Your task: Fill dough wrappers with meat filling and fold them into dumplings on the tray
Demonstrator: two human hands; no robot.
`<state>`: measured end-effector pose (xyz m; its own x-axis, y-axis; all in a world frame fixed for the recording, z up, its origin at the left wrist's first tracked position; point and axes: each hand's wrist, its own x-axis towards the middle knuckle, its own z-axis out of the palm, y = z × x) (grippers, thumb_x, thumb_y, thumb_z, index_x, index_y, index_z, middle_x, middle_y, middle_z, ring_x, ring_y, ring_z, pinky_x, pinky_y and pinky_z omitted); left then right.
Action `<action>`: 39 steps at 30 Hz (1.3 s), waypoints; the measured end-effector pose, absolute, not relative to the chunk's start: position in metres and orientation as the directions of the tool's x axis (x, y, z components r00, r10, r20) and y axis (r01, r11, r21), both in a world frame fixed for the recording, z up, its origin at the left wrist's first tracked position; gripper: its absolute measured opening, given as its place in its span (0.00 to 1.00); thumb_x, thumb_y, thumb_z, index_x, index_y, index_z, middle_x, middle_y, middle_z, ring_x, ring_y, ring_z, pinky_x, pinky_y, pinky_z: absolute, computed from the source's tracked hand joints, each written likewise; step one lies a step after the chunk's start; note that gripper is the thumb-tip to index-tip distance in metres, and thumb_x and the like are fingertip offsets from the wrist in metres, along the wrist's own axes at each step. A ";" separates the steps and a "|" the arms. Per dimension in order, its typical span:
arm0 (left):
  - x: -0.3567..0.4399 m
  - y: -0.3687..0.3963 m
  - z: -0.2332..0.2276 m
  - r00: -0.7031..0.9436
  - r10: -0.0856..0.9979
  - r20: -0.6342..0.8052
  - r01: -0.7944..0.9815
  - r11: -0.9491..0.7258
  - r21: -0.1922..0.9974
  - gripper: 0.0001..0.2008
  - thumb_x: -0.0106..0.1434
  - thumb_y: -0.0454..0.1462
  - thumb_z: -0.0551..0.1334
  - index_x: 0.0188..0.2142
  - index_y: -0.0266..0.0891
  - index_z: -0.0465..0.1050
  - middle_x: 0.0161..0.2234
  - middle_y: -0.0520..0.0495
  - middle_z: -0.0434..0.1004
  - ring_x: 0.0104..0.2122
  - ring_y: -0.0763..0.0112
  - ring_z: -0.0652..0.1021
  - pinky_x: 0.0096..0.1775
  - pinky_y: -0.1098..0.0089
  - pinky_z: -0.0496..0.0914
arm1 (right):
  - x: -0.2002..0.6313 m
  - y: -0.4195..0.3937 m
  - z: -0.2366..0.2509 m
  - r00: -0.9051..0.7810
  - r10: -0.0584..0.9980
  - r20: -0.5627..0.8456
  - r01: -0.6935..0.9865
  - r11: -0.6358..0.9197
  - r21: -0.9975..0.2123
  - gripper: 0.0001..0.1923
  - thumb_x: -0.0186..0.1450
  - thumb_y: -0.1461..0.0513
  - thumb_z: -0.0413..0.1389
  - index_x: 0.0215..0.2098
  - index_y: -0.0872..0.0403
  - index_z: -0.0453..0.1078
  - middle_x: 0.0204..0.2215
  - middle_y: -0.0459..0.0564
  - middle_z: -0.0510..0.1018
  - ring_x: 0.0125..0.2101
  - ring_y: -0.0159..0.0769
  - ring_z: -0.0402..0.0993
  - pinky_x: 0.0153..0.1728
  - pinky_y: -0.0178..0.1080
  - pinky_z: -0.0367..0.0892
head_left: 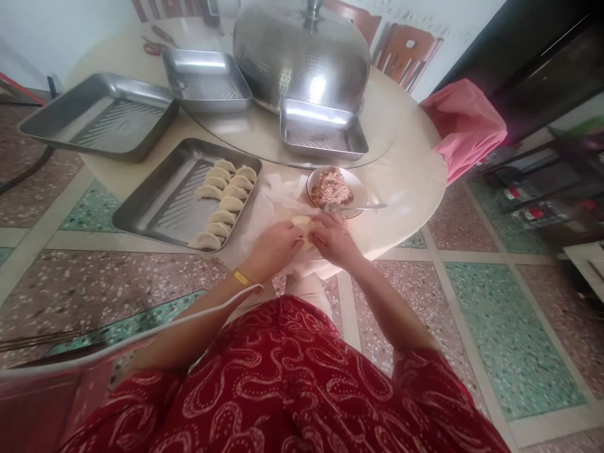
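Note:
Both my left hand (280, 244) and my right hand (336, 240) pinch a round, pale dumpling wrapper (302, 223) from its two sides, at the table's near edge. My fingers partly cover it, so I cannot tell how far it is folded. Just beyond my right hand is a bowl of minced filling (334, 187), with a spoon (372, 206) lying across its rim. A crumpled white plastic bag (278, 201) lies beside my left hand. To the left, a metal tray (160, 201) holds several folded dumplings (224, 204) in rows along its right side.
Three more metal trays, a left one (113, 135), a middle one (207, 88) and a right one (323, 141), stand farther back. A big perforated metal dome (302, 53) is on the glass turntable (382, 141). Pink cloth (465, 123) drapes at the table's right.

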<state>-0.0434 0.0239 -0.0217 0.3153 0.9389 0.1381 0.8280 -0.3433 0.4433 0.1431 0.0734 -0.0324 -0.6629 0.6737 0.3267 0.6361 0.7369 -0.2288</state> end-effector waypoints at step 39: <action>-0.044 0.031 -0.008 0.024 0.909 0.416 0.573 -0.353 0.739 0.12 0.69 0.40 0.52 0.43 0.38 0.71 0.43 0.41 0.75 0.45 0.62 0.74 0.49 0.61 0.68 | 0.136 0.100 -0.020 -0.482 0.661 0.576 0.494 0.747 -0.445 0.06 0.66 0.60 0.57 0.34 0.48 0.77 0.45 0.53 0.79 0.48 0.47 0.73 0.49 0.55 0.69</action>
